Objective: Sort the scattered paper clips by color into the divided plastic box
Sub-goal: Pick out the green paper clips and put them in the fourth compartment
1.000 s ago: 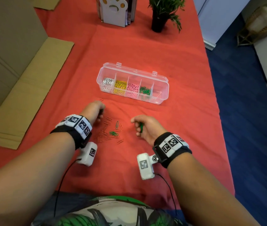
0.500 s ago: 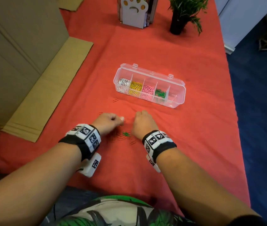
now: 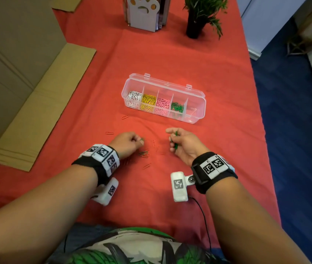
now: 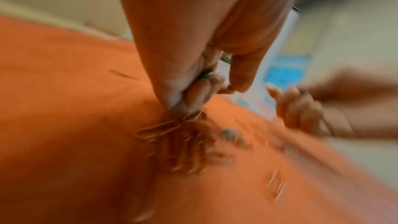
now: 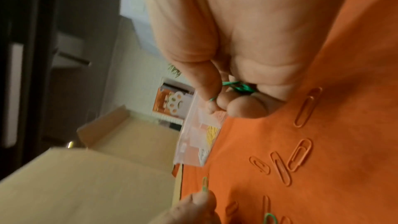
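Red cloth covers our table (image 3: pixel 199 60). Our right hand (image 3: pixel 184 143) clutches green clips (image 3: pixel 175 140); our left hand (image 3: pixel 127 142) pinches another off the scattered pile (image 3: pixel 144 154). We should gather greens only, then drop them into the divided box (image 3: pixel 199 103) beyond, fourth compartment.

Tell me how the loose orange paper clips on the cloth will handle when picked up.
The orange paper clips are thin wire loops lying flat on the red cloth, so they probably need a fingertip pinch and may slide first. They look light. Where they overlap near the left hand, several may snag and lift together.
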`<state>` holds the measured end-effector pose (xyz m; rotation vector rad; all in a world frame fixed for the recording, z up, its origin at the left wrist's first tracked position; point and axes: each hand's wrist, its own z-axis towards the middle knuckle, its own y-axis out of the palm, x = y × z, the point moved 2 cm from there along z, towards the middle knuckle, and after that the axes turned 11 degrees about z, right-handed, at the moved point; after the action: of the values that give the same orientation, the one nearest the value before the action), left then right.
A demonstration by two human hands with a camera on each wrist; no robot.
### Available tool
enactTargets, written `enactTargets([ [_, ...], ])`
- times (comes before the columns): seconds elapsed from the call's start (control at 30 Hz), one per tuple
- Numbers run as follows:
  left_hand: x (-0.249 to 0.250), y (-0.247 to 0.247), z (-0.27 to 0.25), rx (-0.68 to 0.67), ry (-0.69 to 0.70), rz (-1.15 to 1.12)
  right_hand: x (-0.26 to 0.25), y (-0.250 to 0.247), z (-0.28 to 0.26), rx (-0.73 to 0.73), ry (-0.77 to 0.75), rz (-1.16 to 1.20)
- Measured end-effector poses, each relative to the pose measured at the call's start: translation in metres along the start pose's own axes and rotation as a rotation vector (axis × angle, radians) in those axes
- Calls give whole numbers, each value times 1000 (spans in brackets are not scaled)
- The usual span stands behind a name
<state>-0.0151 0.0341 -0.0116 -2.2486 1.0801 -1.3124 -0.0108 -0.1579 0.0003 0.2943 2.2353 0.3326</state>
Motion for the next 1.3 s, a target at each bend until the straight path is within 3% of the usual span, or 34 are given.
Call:
enactTargets([
  [0.13, 9, -11, -3, -147, -250, -713, -1, -9, -9, 10, 87, 220],
  [0.23, 14, -21, -8, -229, -240, -861, 1, -9, -9, 35, 77, 78],
  [0.3, 12, -17, -5, -182, -248, -760, 6, -3, -7, 60, 36, -239],
  [0.43, 2, -5, -1, 36, -28, -20, 17, 18, -8, -79, -103, -819],
  [0.5, -1, -2, -4, 39, 62, 242, 25, 26, -13, -143, -166, -1076],
  [0.6, -5, 2, -6, 68, 81, 440, 33, 29, -18, -142, -204, -1203],
  [0.73, -7, -1, -6, 93, 97, 481, 30, 21, -16, -130, -172, -1262],
  [0.8, -6, -4, -7, 87, 110, 498, 23, 17, -13, -99, -159, -1226],
  [0.9, -2, -6, -7, 86, 100, 447, 15, 11, -9, -16, -123, -955],
  [1.0, 9, -10, -3, 100, 18, 174, 6, 2, -7, 83, -28, -495],
  [1.1, 32, -15, 6, 60, -7, -42, -11, -7, -13, 124, -49, -171],
  [1.2, 67, -24, 20, 112, 50, -116, -29, -22, -18, 194, -117, -70],
  [1.3, 109, -31, 34, 185, 112, -36, -42, -39, -20, 258, -154, -85],
])
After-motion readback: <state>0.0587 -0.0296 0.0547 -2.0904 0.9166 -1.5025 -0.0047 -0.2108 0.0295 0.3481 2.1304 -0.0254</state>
